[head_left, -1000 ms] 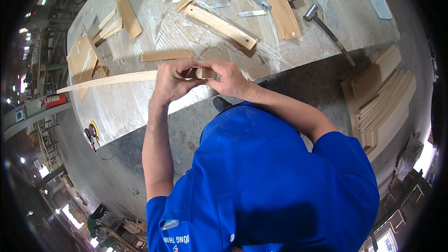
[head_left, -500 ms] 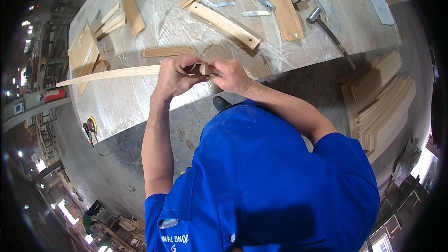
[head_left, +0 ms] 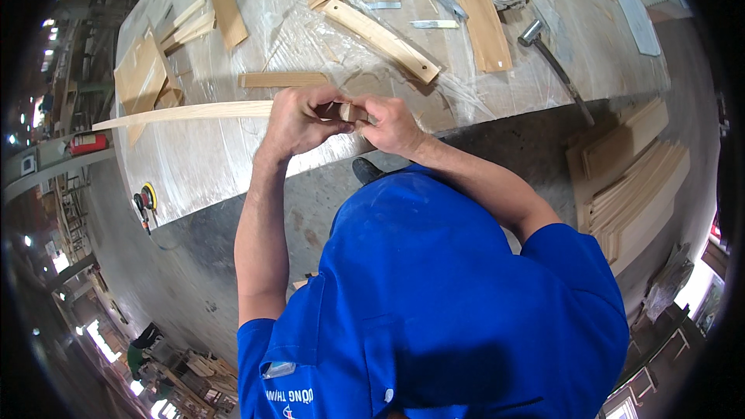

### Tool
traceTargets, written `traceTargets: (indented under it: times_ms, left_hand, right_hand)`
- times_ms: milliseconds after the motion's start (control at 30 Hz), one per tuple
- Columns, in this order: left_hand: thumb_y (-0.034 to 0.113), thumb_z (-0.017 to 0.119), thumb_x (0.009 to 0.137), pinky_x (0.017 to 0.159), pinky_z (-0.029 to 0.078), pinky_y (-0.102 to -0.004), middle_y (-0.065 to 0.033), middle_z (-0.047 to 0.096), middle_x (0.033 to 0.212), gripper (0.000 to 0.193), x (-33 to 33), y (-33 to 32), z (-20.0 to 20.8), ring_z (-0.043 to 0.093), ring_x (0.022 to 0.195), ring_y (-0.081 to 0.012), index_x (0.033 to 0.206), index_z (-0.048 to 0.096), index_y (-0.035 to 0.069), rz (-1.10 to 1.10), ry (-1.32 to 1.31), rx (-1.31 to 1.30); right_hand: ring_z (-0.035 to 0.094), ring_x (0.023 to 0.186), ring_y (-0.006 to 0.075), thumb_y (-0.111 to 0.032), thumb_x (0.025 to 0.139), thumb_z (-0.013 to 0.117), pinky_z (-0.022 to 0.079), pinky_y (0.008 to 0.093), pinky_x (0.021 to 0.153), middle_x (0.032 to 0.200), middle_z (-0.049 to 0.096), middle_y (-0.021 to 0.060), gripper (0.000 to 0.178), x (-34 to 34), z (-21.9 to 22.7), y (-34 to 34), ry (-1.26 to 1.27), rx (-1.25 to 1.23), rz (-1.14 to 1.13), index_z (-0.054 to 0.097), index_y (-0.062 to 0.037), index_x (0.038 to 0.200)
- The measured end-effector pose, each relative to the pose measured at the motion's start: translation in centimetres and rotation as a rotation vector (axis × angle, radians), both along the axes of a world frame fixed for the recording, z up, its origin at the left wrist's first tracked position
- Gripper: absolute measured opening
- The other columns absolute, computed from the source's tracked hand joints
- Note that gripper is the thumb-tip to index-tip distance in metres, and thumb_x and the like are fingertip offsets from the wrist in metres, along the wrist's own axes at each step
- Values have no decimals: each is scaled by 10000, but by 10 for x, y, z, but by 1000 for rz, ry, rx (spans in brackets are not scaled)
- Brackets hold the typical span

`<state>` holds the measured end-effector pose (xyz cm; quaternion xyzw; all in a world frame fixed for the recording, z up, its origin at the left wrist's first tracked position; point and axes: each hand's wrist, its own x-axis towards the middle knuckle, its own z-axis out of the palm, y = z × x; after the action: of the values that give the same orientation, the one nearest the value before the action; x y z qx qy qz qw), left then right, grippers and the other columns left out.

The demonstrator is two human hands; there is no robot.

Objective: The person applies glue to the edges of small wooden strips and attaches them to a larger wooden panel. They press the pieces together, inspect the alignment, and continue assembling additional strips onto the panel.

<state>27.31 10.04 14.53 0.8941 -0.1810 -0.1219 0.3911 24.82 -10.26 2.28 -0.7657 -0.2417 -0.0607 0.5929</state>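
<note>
A long, pale, slightly curved wooden strip (head_left: pixel 194 112) reaches left from my hands, above the near edge of the table. My left hand (head_left: pixel 301 120) is closed round it close to its right end. That squared end shows between my two hands. Fingers of my right hand (head_left: pixel 393 126) pinch at the end piece from the right, and their tips are partly hidden. Just beyond my left hand lies a short flat wooden piece (head_left: pixel 283 79). A longer board with a hole near each end (head_left: pixel 382 41) rests farther off.
The table (head_left: pixel 225 178) is covered in clear plastic film. A hammer (head_left: pixel 555 70) overhangs its right edge. At the near left corner sits a round sander (head_left: pixel 145 198). Stacked curved boards (head_left: pixel 640 194) stand on the floor at right. A wide plank (head_left: pixel 477 12) lies at the back.
My view has shifted slightly, so the table things appear a little to the right and lower. Both hands keep hold of the wooden strip, with its end turned slightly.
</note>
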Motion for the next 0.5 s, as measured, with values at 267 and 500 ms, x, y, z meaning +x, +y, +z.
traceTargets:
  times_ms: [267,500]
  left_hand:
    - [137,1018,695,757,612,-323,-48,814,898,426,3,0,2,766,847,-127,1061,821,46,-13,35,66]
    - [140,1020,687,780,626,-330,-58,820,918,420,6,0,2,781,884,-135,1048,819,60,-12,65,86]
  right_hand:
    - [774,857,361,-99,857,819,617,434,733,969,770,194,362,3,-3,-1,-43,-54,-3,743,-17,1202]
    - [779,876,351,-91,853,820,623,427,746,972,770,189,376,3,0,-2,-29,-34,1,736,-16,1211]
